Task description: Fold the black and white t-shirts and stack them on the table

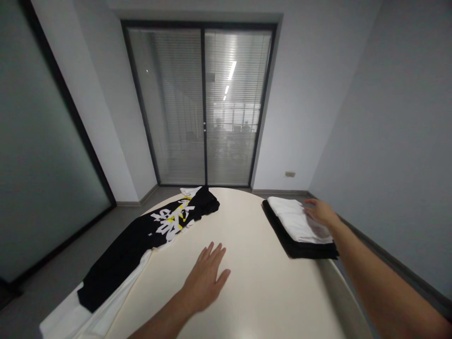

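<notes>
Left hand (205, 278) splayed, empty, lower centre; right hand (322, 213) half-curled, hold unclear, at folded white cloth (288, 214), lower right, likely stacked for tidiness.

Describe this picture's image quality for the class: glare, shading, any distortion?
Head view: bright strips shine in the glass door's right pane; pale sheen on the table near the bottom edge; soft shading below the folded black garment; upright edges slant, suggesting wide-angle distortion.
</notes>
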A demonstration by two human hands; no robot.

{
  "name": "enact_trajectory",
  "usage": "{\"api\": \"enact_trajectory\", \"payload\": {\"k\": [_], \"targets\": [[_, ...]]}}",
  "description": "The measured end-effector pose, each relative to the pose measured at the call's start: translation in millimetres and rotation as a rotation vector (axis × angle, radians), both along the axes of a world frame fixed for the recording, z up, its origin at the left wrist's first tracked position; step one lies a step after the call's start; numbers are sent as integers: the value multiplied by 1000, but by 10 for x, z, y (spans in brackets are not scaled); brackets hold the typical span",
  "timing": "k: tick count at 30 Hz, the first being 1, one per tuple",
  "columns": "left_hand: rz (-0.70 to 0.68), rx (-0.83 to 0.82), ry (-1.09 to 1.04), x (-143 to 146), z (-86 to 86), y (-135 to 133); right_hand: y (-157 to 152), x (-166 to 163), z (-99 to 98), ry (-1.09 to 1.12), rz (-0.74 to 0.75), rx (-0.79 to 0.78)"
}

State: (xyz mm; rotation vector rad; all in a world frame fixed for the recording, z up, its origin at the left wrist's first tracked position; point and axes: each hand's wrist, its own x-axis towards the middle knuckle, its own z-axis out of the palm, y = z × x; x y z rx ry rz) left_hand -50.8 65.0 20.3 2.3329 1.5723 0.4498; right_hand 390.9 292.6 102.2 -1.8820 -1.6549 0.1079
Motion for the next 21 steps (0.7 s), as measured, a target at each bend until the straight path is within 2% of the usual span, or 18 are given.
{"api": "enact_trajectory", "payload": {"k": [2,4,6,8,10,12,14,17,19,21], "targets": [[-2,1,2,-5,4,3,-52,-169,-26,-97,1,-8],[-4,7,1,-13,-1,8,-131,-374,-116,-66,109,-31],[-4,13,-3,-18,-20,10,-210,-552,-242,-106,156,-151],[-3,23,-14,-14,-52,14,-270,-663,-339,-158,142,-198],[-1,46,-46,-7,-85,27,-308,-725,-351,-219,119,-200],[39,90,-101,-23,-97,62,-344,-792,-271,-263,102,-137],[131,180,-128,-95,-74,124,-406,-921,-148,-251,83,-10],[349,359,-53,-347,11,242,-582,-1265,-36,-116,74,166],[522,402,17,-576,63,307,-752,-1549,-77,-54,142,204],[651,378,110,-791,85,349,-940,-1814,-210,-29,256,157]]}}
